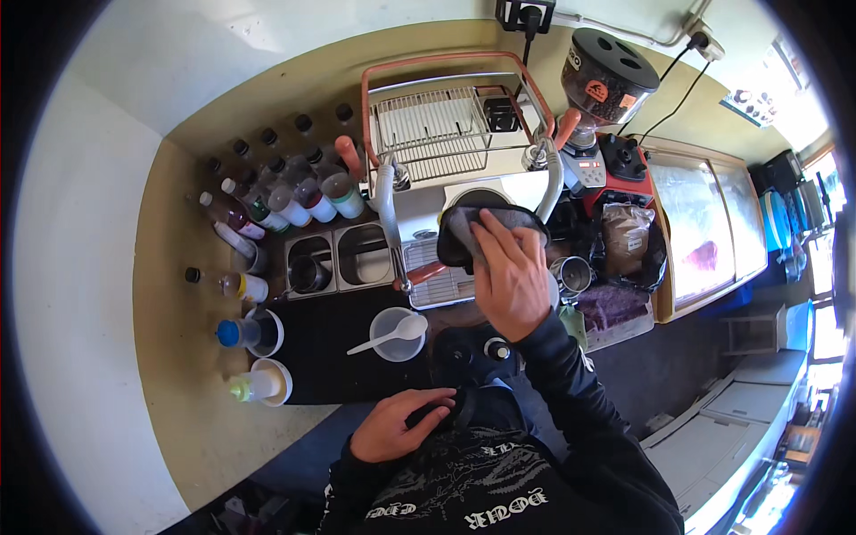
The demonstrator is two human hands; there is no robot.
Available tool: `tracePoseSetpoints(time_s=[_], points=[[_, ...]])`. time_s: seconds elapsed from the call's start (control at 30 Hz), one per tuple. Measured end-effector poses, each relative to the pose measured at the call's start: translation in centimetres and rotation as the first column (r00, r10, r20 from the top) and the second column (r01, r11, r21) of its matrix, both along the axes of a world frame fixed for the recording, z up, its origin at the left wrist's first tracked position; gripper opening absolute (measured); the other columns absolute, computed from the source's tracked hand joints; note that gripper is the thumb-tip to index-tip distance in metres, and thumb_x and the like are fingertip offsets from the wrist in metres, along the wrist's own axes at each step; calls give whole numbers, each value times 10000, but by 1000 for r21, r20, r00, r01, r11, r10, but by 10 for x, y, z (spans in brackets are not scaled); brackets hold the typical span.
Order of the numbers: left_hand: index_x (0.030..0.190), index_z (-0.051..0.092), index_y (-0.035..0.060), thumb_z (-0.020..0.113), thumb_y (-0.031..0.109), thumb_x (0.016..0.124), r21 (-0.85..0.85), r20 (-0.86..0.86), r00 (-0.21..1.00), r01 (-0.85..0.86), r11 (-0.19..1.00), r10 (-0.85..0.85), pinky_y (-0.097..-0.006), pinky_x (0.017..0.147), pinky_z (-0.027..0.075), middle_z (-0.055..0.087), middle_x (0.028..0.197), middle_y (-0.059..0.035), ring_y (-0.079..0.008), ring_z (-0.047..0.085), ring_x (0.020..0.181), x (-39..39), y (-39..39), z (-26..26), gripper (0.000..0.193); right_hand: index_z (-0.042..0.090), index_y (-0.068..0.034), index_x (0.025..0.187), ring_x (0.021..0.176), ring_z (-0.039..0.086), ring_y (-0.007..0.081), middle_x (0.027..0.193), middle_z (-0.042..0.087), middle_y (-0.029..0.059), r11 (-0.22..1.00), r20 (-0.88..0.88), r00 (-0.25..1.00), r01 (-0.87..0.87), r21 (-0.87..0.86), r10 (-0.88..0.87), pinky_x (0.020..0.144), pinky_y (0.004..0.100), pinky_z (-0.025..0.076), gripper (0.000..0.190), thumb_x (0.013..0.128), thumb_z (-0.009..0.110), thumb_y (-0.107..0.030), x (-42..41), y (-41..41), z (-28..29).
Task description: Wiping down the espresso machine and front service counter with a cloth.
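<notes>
My right hand (511, 281) is raised in front of an espresso machine (515, 190) and grips a grey cloth (461, 224) with a black edge. Its fingers lie flat across the cloth, which covers part of the machine's front. Behind the cloth, a round gauge or disc is partly hidden. Below it are the drip tray (435, 294) and a reddish-brown handle (428, 273). Holding nothing, my left hand (404, 424) rests near my black shirt, thumb and fingers apart. A white plastic spoon (409, 328) lies across a clear plastic tub (388, 353) on the black counter.
Several syrup bottles (291, 204) stand along the wall at left, behind two steel pans (364, 257). Two squeeze bottles (241, 332) sit in white tubs. Right of the machine are a coffee grinder (608, 80), a steel pitcher (572, 275) and a glass-topped case (695, 214).
</notes>
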State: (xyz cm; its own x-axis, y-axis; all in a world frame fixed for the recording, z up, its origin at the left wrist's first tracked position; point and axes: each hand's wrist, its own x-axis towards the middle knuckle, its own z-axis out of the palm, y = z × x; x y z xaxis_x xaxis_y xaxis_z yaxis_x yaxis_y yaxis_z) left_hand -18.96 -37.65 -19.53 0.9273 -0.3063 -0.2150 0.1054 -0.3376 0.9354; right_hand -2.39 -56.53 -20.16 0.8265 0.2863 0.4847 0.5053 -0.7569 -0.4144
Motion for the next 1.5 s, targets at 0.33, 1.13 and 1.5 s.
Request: tracePoseSetpoints(time_s=[0.33, 1.13, 1.5], points=[[1337, 534, -8, 766, 96, 861, -219, 219, 906, -315, 923, 361, -349, 953, 486, 636, 1181, -142, -218, 621, 1099, -1, -24, -17, 539, 571, 18, 1292, 1142, 613, 278, 1249, 634, 171, 830, -338, 905, -30, 557, 259, 1006, 422, 464, 343, 987, 512, -128, -124, -28, -42], [1107, 573, 50, 788, 154, 831, 117, 565, 817, -216, 969, 114, -378, 608, 558, 640, 915, -116, -309, 672, 754, 15, -92, -48, 365, 543, -46, 1278, 1035, 638, 298, 1152, 646, 127, -271, -304, 559, 720, 639, 771, 921, 448, 530, 518, 1011, 457, -482, -136, -65, -98], [1278, 618, 68, 712, 183, 904, 106, 318, 948, -20, 994, -15, -362, 835, 540, 694, 1065, -158, -321, 675, 944, 20, -136, -43, 402, 492, -22, 1332, 923, 684, 251, 1213, 629, 160, 178, -121, 922, 58, 982, 368, 792, 366, 576, 398, 970, 602, -143, 10, -133, -74]])
